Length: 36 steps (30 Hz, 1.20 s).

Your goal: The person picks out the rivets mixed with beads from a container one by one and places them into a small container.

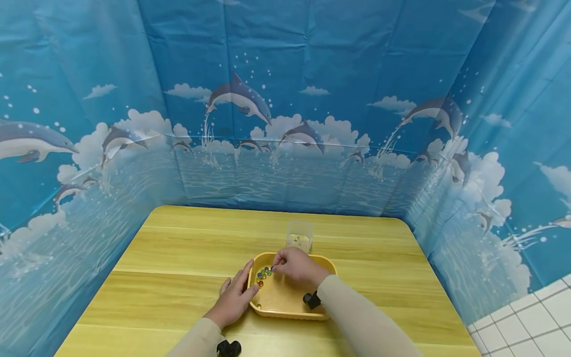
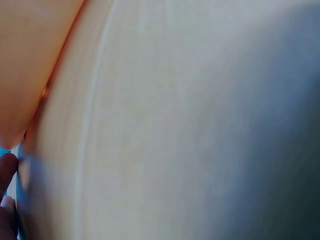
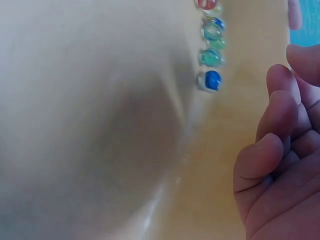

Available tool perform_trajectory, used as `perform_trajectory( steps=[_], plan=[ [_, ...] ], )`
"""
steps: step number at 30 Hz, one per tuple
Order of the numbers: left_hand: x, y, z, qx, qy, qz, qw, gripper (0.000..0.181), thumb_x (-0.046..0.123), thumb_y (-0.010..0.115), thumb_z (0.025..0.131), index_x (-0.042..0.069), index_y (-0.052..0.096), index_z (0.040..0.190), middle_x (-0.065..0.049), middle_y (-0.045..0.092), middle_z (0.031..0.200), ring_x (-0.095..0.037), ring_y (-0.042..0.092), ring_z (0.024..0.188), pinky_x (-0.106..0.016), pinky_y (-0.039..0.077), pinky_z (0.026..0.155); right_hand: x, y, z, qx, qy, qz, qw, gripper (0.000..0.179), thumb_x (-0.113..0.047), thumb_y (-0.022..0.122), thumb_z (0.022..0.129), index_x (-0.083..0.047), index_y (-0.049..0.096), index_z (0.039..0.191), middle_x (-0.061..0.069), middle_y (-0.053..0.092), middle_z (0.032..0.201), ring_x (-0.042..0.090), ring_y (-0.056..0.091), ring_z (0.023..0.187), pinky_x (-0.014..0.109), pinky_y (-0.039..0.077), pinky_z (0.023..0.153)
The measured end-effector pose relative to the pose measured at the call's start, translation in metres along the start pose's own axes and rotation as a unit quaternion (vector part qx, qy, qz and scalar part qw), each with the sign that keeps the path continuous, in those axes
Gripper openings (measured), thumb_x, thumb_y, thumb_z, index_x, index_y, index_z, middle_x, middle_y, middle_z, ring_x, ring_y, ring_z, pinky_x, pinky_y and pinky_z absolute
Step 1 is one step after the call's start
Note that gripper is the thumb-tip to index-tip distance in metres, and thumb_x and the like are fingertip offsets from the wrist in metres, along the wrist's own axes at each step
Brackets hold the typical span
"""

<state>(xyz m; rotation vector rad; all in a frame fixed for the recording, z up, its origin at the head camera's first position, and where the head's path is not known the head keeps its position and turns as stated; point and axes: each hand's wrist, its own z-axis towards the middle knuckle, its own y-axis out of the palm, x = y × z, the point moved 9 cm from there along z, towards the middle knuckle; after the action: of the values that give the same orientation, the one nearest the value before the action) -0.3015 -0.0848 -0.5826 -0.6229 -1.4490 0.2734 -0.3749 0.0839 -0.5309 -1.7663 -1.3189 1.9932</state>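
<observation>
Beige sleeves (image 1: 370, 317) come in from the bottom edge, black wrist mounts (image 1: 312, 299) strapped near the cuffs, and out front it's all about the hands! On the left, the left hand (image 1: 229, 300) is unclenched, its fingers extended and resting against the yellow tray (image 1: 285, 314) at its left rim, thumb laid over the edge. Across the tray comes the right hand (image 1: 296, 265), fingers bent together low over the far part of the floor; whether anything is pinched between those tips, I cannot tell. Just beside them, what a line-up: glass marbles (image 1: 263, 273), blue, green and amber, bunched in a row inside the tray near its left wall, and one yellow marble (image 1: 259, 306) sitting apart at the near left corner. Just beyond the far rim stands a clear container (image 1: 300, 234), small bits inside. Everything's on the wood-grain surface (image 1: 187, 248), and round it, leaping dolphins across a blue curtain (image 1: 276, 39), white tiles (image 1: 526, 322) lower right.
</observation>
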Motion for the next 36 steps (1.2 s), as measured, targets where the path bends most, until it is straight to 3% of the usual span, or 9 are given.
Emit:
perform_trajectory(
  steps=[20, 36],
  plan=[
    [-0.002, 0.000, 0.001, 0.003, 0.002, -0.004, 1.0000, 0.068, 0.038, 0.053, 0.111, 0.029, 0.021, 0.170, -0.008, 0.037, 0.171, -0.045, 0.026, 0.159, -0.067, -0.001, 0.125, 0.006, -0.059, -0.007, 0.090, 0.037, 0.052, 0.9939, 0.005, -0.020, 0.073, 0.101, -0.016, 0.072, 0.097, -0.001, 0.068, 0.090, 0.017, 0.057, 0.079, 0.029, 0.050, 0.072],
    [0.002, -0.002, 0.000, -0.002, -0.001, -0.012, 0.9999, 0.068, 0.035, 0.053, 0.111, 0.026, 0.021, 0.170, -0.010, 0.041, 0.168, -0.045, 0.025, 0.160, -0.067, -0.002, 0.124, 0.023, -0.079, -0.007, 0.126, 0.069, 0.066, 0.9874, 0.007, -0.019, 0.072, 0.101, -0.015, 0.073, 0.106, 0.001, 0.068, 0.096, 0.019, 0.056, 0.081, 0.031, 0.050, 0.070]
  ],
)
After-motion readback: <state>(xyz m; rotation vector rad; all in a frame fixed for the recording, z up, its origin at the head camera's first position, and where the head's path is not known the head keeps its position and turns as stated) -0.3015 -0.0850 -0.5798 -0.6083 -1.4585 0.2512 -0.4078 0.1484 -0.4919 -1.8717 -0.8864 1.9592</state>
